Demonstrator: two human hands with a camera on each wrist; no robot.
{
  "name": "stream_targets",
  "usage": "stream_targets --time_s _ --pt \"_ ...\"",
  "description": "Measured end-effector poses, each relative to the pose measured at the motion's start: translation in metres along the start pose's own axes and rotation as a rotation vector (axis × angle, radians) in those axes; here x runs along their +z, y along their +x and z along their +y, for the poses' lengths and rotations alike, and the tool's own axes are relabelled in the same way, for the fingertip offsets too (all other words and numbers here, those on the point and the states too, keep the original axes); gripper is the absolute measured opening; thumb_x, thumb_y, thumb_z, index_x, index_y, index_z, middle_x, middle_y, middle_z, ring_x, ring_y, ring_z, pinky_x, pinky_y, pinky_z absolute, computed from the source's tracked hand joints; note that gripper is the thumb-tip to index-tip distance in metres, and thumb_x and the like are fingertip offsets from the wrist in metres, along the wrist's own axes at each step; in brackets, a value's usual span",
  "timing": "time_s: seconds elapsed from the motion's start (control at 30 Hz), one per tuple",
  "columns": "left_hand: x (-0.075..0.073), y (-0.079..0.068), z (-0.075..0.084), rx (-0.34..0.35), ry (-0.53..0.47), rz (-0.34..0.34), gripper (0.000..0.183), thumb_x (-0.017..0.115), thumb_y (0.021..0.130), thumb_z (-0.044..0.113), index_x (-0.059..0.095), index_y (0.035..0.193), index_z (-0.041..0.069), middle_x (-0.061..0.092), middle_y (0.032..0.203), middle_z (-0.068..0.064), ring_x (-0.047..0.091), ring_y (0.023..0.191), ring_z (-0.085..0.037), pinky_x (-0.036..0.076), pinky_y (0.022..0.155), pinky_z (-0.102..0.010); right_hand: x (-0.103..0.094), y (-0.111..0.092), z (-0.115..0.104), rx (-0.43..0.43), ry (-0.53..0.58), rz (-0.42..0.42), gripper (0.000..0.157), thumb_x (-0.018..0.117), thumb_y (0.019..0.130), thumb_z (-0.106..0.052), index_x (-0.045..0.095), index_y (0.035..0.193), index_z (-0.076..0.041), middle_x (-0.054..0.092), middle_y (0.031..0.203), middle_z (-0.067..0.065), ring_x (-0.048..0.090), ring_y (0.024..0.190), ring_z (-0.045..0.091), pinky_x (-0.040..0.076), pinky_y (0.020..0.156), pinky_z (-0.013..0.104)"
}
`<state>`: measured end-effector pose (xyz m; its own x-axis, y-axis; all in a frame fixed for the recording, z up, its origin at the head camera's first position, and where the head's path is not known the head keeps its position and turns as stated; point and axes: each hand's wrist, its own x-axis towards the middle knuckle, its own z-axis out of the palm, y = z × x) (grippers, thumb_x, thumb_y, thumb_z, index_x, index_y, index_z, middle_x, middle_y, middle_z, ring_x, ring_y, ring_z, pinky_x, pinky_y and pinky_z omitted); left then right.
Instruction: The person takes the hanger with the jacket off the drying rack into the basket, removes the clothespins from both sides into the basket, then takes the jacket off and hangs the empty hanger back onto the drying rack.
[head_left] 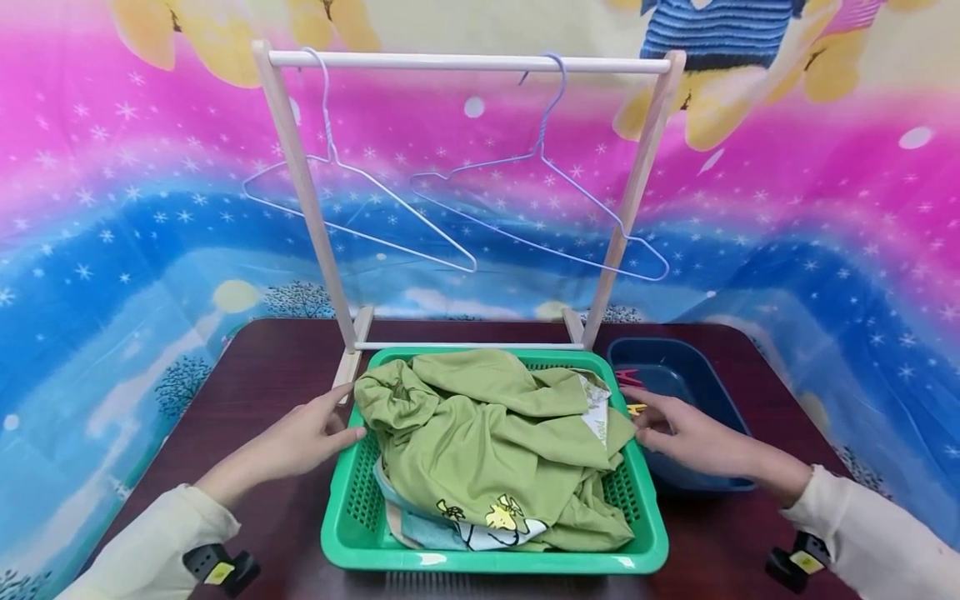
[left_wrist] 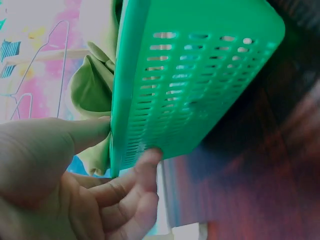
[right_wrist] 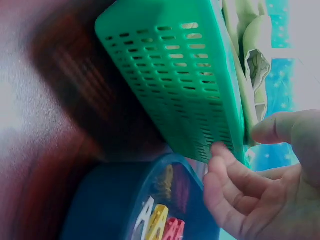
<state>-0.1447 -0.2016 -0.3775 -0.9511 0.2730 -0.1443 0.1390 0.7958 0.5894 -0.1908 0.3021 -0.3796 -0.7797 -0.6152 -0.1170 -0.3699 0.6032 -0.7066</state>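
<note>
A green plastic basket (head_left: pixel 495 562) with slotted walls stands on the table, filled with crumpled clothes. On top lies a green garment (head_left: pixel 487 433) with a yellow cartoon print; a light blue cloth (head_left: pixel 431 531) shows beneath it. My left hand (head_left: pixel 303 437) grips the basket's left rim, thumb on the rim and fingers against the outer wall in the left wrist view. At the right rim my right hand (head_left: pixel 686 433) grips likewise, its thumb at the top edge beside the green cloth and its fingers along the outside.
Behind the basket stands a wooden rack (head_left: pixel 465 61) carrying a white hanger (head_left: pixel 390 242) and a lilac hanger (head_left: pixel 540 246). A dark blue tub (head_left: pixel 697 367) sits to the right, holding coloured clothespins (right_wrist: pixel 157 222). The dark red table (head_left: pixel 255 358) ends at a printed backdrop.
</note>
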Motion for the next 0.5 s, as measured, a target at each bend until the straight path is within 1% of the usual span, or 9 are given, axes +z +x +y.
stream_targets --time_s 0.07,0.17,0.27,0.4,0.5 --pt "0.0016 0.0000 -0.0019 0.016 -0.076 -0.020 0.082 0.062 0.101 0.027 0.015 0.157 -0.010 0.072 0.083 -0.005 0.062 0.068 -0.016 0.047 0.060 -0.033 0.0002 0.0001 0.0013 -0.018 0.046 -0.015 0.069 0.052 0.106 -0.012 0.012 0.156 0.013 0.072 0.103 0.006 0.064 0.087 0.004 0.049 0.069 0.026" --pt "0.0045 0.0006 -0.0041 0.031 -0.178 -0.043 0.080 0.059 0.103 0.020 0.009 0.157 -0.011 0.066 0.071 -0.006 0.057 0.058 -0.016 0.045 0.053 -0.032 0.0007 -0.0003 0.0028 -0.033 0.080 -0.018 0.073 0.054 0.105 -0.012 0.009 0.156 0.013 0.072 0.098 0.005 0.061 0.076 0.005 0.046 0.063 0.028" --pt "0.0072 0.0016 -0.0048 0.024 -0.246 -0.054 0.079 0.057 0.104 0.017 0.006 0.158 -0.009 0.057 0.062 -0.005 0.049 0.051 -0.014 0.042 0.049 -0.030 0.0013 -0.0009 0.0040 -0.050 0.094 -0.006 0.073 0.055 0.104 -0.012 0.009 0.157 0.012 0.073 0.095 0.005 0.054 0.065 0.006 0.042 0.058 0.029" --pt "0.0090 0.0028 -0.0057 0.021 -0.284 -0.046 0.079 0.057 0.104 0.016 0.005 0.158 -0.008 0.058 0.065 -0.002 0.047 0.051 -0.013 0.042 0.053 -0.030 0.0033 0.0003 0.0051 -0.076 0.097 0.016 0.072 0.055 0.104 -0.010 0.012 0.157 0.012 0.071 0.090 0.005 0.048 0.060 0.005 0.041 0.056 0.029" --pt "0.0081 0.0052 -0.0073 0.032 -0.294 -0.034 0.078 0.056 0.104 0.015 0.005 0.158 -0.010 0.061 0.068 -0.002 0.048 0.053 -0.013 0.042 0.055 -0.029 0.0049 0.0035 0.0058 -0.095 0.092 0.037 0.070 0.055 0.104 -0.010 0.014 0.156 0.013 0.068 0.087 0.003 0.048 0.059 0.007 0.041 0.055 0.028"
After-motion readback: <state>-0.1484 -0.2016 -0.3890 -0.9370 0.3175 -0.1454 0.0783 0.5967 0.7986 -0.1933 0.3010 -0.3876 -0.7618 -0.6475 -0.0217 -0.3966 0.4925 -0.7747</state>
